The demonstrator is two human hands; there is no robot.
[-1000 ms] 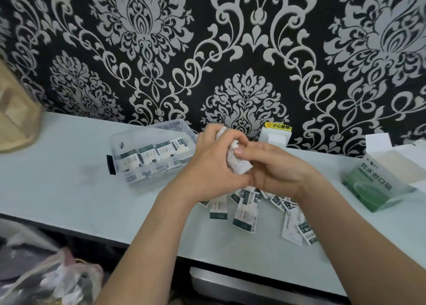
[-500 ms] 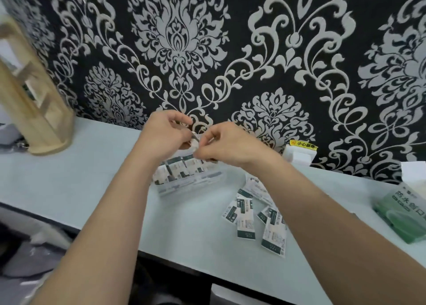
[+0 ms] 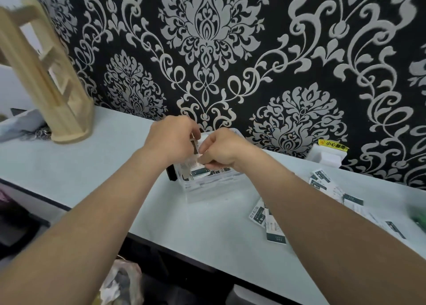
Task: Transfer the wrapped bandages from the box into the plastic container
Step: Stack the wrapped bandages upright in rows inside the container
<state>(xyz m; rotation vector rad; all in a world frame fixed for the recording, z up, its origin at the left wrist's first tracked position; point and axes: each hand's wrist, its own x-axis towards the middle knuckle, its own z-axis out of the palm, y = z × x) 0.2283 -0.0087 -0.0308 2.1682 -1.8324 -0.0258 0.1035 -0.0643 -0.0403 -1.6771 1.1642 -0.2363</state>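
Pinching wrapped bandages (image 3: 195, 153) together, L hand (image 3: 170, 143) & R hand (image 3: 222, 151) hover directly over plastic container (image 3: 208, 189); strips roughly upright.

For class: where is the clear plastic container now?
Head view centre: the container sits on the pale table beneath the right hand, left of loose wrapped bandages.

Bkgd: black wall (image 3: 253, 51) w/ silver damask pattern. Pale blue-grey counter (image 3: 69, 161) runs along it. Light wood rack (image 3: 73, 129) at L end. White socket box (image 3: 326, 158), yellow label, against wall.
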